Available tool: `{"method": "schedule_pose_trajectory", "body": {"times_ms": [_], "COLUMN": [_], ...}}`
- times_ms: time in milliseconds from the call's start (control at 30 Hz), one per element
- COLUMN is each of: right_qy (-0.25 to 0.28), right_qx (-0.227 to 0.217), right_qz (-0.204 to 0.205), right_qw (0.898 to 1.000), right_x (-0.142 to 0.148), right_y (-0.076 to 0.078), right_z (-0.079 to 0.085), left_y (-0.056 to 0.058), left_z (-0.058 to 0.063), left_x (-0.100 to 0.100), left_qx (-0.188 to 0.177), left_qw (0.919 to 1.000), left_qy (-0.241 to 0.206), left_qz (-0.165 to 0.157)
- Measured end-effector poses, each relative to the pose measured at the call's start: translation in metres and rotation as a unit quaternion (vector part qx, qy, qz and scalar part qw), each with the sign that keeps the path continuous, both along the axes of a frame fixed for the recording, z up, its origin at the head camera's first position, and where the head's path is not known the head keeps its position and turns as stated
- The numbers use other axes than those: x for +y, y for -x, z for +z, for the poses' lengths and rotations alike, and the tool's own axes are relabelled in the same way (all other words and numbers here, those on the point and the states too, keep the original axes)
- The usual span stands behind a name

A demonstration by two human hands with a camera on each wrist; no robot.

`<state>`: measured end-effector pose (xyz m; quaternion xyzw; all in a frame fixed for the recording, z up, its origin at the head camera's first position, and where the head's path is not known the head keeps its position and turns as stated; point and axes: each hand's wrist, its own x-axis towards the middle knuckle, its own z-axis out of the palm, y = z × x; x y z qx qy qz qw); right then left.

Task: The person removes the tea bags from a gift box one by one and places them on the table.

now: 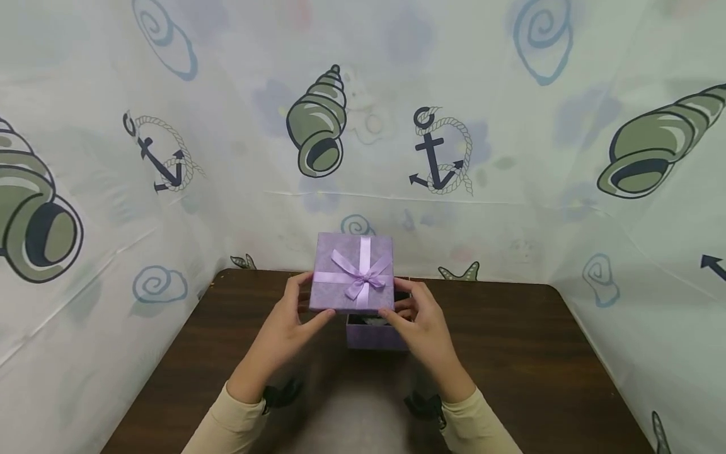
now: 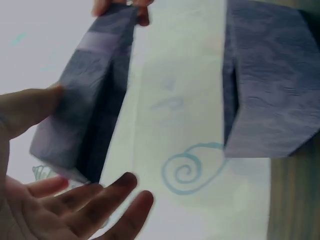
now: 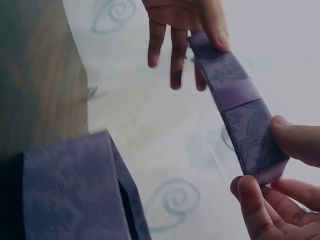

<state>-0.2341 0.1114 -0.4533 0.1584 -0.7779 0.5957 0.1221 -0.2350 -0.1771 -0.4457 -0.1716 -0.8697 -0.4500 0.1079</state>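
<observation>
Plainly, the left hand (image 1: 283, 329) and right hand (image 1: 422, 325) are grasping opposite sides of the lavender gift-box lid (image 1: 345, 260), holding it above the open box base (image 1: 377, 337). Presumably it is behaving like light, stiff cardboard, liable to dent, so its side walls are offering better hold than the ribbon bow (image 1: 365, 279). Only the head view is showing that bow; the wrist views are revealing the gap between lid and base

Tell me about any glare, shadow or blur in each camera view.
Head: bow on the lid fairly clear, a hazy pale patch at bottom centre; left wrist: backdrop washed out at upper left, lid's underside in dark shadow; right wrist: tabletop dim at left, box pattern softer than the lid's.
</observation>
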Motion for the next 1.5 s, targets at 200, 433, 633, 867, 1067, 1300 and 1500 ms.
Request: {"method": "schedule_pose_trajectory", "body": {"times_ms": [200, 433, 633, 867, 1067, 1300, 1500], "right_qy": [0.043, 0.086, 0.096, 0.102, 0.117, 0.128, 0.131], "right_qx": [-0.055, -0.078, -0.085, -0.088, -0.086, -0.095, -0.082], "right_qz": [0.015, 0.028, 0.022, 0.039, 0.041, 0.056, 0.091], "right_qw": [0.997, 0.993, 0.992, 0.990, 0.989, 0.986, 0.984], "right_x": [-0.021, -0.042, -0.057, -0.077, -0.092, -0.109, -0.112], "right_y": [-0.004, -0.002, 0.001, 0.000, 0.002, -0.003, -0.003], "right_z": [-0.003, -0.012, -0.021, -0.028, -0.034, -0.051, -0.063], "left_y": [-0.009, -0.013, -0.014, -0.020, -0.018, -0.017, -0.011], "left_z": [-0.007, -0.020, -0.030, -0.048, -0.062, -0.077, -0.091], "left_x": [-0.019, -0.030, -0.036, -0.052, -0.064, -0.080, -0.092], "left_qx": [0.003, -0.006, -0.011, -0.035, -0.044, -0.062, -0.088], "left_qw": [0.9990, 0.9949, 0.9865, 0.9785, 0.9756, 0.9743, 0.9732], "left_qy": [-0.041, -0.093, -0.152, -0.183, -0.188, -0.188, -0.186], "left_qz": [0.016, 0.038, 0.060, 0.090, 0.103, 0.108, 0.103]}}
